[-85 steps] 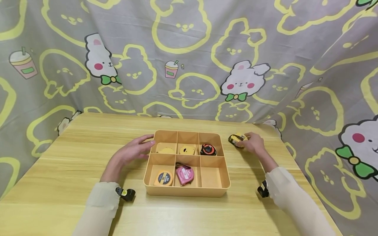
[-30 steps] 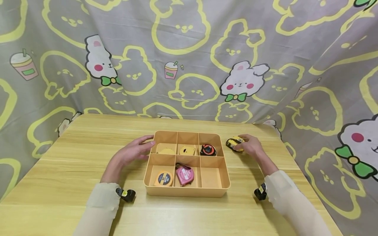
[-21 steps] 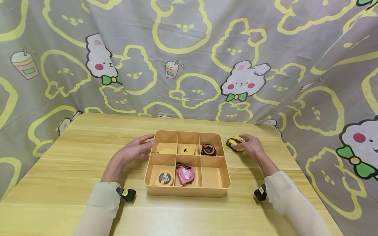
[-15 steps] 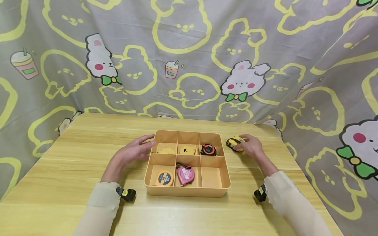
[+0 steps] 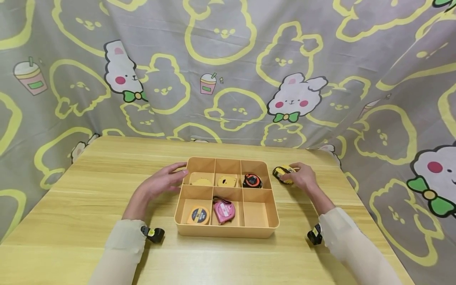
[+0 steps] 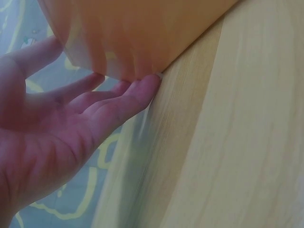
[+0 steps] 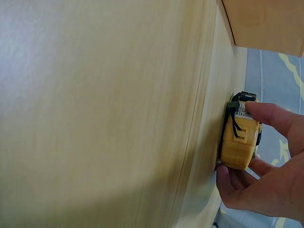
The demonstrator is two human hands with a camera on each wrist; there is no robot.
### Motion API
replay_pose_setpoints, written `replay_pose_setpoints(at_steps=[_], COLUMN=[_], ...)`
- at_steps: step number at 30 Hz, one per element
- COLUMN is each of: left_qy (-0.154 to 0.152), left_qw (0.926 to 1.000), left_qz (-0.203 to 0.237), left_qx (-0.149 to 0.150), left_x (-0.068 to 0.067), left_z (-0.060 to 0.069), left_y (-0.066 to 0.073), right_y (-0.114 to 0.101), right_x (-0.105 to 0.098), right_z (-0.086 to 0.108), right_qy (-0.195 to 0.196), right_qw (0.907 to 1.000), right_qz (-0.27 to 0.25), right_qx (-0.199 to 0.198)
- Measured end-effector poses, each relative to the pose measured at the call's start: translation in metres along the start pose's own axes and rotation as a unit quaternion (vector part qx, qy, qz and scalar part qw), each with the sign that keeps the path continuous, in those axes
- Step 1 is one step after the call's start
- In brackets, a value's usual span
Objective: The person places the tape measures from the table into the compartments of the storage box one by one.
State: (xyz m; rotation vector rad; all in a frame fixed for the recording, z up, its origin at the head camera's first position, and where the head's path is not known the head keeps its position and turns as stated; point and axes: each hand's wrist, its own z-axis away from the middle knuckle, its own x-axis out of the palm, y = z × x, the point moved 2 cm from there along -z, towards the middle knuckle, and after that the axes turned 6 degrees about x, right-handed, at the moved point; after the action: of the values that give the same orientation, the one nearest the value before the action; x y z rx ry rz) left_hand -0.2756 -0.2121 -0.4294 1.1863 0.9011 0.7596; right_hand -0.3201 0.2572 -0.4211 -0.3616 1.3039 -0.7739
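Note:
My right hand (image 5: 304, 175) pinches a yellow-and-black tape measure (image 5: 283, 174) on the table, just right of the tan divided box (image 5: 228, 231). In the right wrist view, this tape measure (image 7: 237, 147) stands on its edge between thumb and fingers, its black strap showing. My left hand (image 5: 162, 183) touches the box's left wall, and the left wrist view shows its fingers extended against that wall. Inside the box, a black-and-red tape measure (image 5: 252, 181) lies back right, a pink one (image 5: 224, 211) front middle, and an orange one (image 5: 200, 215) front left.
Two yellow items, one at the back left (image 5: 200, 181) and one at the back middle (image 5: 227, 181), are partly hidden by the box divider. The front right compartment (image 5: 255, 215) shows its bare floor. A patterned curtain (image 5: 228, 79) borders the wooden table (image 5: 228, 261).
Since the earliest frame, my right hand has shifted slightly left and nearer to me with the tape measure, closer to the box. Over the last half second almost nothing moves; my left hand stays put.

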Motion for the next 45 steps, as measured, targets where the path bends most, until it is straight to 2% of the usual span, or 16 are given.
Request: replay_pose_setpoints(at_steps=[11,25,34,45], left_qy=[0.0,-0.002,-0.001,0.0], left_qw=[1.0,1.0,1.0,1.0], left_qz=[-0.001,0.005,0.001,0.0], left_qx=[0.0,0.004,0.002,0.002], left_x=[0.0,0.001,0.001,0.0], left_z=[0.0,0.001,0.0,0.0], left_y=[0.0,0.001,0.0,-0.001], right_y=[-0.001,-0.008,-0.016,-0.02], right_x=[-0.001,-0.005,-0.008,-0.011], right_z=[0.004,0.011,0.019,0.025], right_qy=[0.022,0.016,0.031,0.021], right_qw=[0.9996,0.9997,0.9987,0.9988], right_qz=[0.018,0.009,0.015,0.008], right_qx=[-0.007,-0.017,-0.037,-0.043])
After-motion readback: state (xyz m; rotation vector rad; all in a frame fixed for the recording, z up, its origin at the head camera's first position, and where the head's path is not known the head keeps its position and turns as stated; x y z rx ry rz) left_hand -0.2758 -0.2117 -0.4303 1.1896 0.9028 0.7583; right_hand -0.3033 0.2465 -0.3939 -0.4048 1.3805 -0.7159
